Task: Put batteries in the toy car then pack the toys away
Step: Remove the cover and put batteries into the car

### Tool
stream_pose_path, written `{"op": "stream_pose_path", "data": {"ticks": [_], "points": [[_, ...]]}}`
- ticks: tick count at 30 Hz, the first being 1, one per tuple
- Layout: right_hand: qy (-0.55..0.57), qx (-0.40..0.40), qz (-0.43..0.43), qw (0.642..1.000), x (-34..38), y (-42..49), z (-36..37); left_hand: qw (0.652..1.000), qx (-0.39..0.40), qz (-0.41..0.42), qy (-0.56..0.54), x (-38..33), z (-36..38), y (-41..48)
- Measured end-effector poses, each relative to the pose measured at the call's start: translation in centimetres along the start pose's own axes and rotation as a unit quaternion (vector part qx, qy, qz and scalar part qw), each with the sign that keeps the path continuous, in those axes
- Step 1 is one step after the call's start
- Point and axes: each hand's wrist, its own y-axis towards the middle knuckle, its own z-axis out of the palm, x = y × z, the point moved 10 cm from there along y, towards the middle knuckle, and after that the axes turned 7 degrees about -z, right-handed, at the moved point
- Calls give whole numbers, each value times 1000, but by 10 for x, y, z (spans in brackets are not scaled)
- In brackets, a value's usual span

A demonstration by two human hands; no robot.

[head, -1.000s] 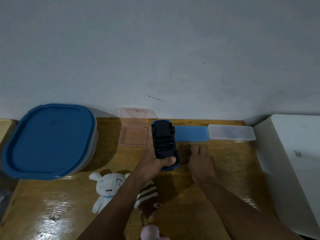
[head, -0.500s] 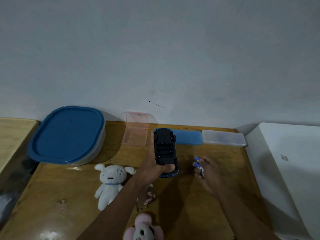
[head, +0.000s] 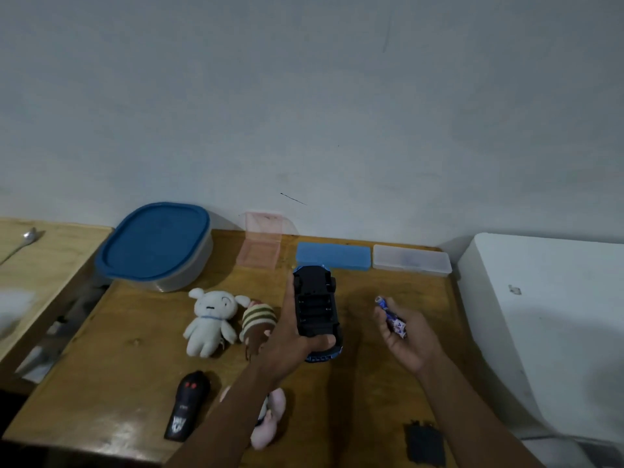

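My left hand (head: 290, 336) grips a blue toy car (head: 315, 309) turned upside down, its black underside and open battery bay facing up, above the middle of the wooden table (head: 128, 366). To the right of the car, my right hand (head: 405, 336) lies palm up, holding batteries (head: 391, 317) with blue and purple wrapping. The black battery cover (head: 424, 444) lies on the table near the front edge. A white plush (head: 209, 320), a striped brown plush (head: 257, 324) and a pink plush (head: 270, 420) lie left of and under my left arm.
A big container with a blue lid (head: 155, 246) stands at the back left. A pink open case (head: 261, 246), a blue case (head: 332, 256) and a clear case (head: 412, 260) line the wall. A black remote control (head: 187, 405) lies front left. A white block (head: 553, 325) borders the right edge.
My right hand rose from flat on the table and turned palm up with batteries in it. The view dropped and shifted, showing the remote and battery cover. The car stays in my left hand.
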Motion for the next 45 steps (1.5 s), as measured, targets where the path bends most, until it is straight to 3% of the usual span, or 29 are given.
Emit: {"op": "stream_pose_path", "data": {"ticks": [6, 12, 19, 24, 30, 36, 42, 45], "points": [[-114, 57, -9, 992, 6, -29, 3, 1000, -21, -6, -14, 4, 19, -29], [-243, 56, -82, 965, 17, -50, 25, 999, 8, 32, -9, -11, 24, -32], [-399, 25, -183, 898, 22, -63, 66, 996, 60, 67, 5, -28, 8, -17], [-446, -42, -267, 854, 19, -64, 93, 994, 74, 76, 6, -32, -17, -5], [-490, -80, -310, 811, 11, -64, 112, 995, 83, 46, 15, -26, -37, -2], [-562, -137, -369, 728, 16, -73, 124, 995, 75, 71, 15, -32, -38, -3], [-583, -134, -393, 698, 13, -71, 125, 995, 62, 69, 35, -28, -34, -9], [-577, -128, -391, 705, 8, -68, 122, 997, 58, 41, 32, -20, -33, -11]]}}
